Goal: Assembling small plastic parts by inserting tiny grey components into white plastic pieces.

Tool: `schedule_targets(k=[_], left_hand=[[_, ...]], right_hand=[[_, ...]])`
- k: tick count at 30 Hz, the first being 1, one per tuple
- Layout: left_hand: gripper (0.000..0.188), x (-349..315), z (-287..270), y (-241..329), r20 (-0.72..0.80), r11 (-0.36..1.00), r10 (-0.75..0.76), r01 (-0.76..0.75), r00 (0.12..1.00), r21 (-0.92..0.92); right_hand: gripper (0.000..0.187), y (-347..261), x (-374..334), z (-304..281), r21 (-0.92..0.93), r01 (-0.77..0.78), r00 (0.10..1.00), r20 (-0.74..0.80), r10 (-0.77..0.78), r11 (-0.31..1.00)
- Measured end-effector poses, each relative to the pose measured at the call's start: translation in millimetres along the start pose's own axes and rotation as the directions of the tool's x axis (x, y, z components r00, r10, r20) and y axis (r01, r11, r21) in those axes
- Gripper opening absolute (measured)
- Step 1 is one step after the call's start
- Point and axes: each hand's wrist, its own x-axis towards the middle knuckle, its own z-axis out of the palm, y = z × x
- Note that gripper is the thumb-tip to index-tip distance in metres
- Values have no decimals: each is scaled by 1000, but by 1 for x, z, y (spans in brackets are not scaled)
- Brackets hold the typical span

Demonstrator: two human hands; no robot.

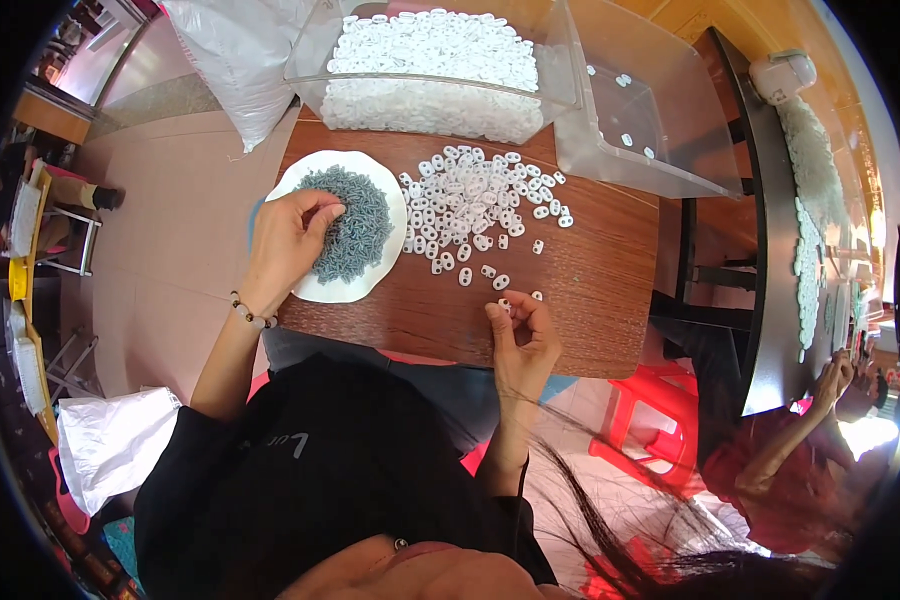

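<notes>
Pinching a white ring [504, 303] near the table's [590, 300] bare front edge, right hand [523, 345]; left hand [292, 238] gathers grey pieces [360, 225].

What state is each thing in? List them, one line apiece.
Left hand: fingers in the grey pieces.
Right hand: pinching one small white plastic ring.
Round white plate: heaped with small grey pieces.
Clear plastic bin: full of white rings.
Second clear bin: nearly empty.

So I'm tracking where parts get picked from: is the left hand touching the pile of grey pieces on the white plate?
Touching. The head view shows the left hand with its fingertips pressed into the grey pieces on the white plate.
</notes>
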Motion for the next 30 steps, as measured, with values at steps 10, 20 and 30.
schedule_targets(k=[10, 20, 30], left_hand=[[15, -1, 4, 0, 69, 911, -154, 169, 986, -377], [18, 0, -8, -3, 271, 702, -229, 352, 935, -619], [21, -2, -7, -1, 358, 543, -260, 442, 897, -714]], right_hand=[[15, 0, -4, 8, 127, -99, 995, 3, 99, 987], [16, 0, -4, 5, 114, -51, 998, 42, 46, 992], [13, 7, -2, 11, 98, -12, 1000, 25, 9, 995]])
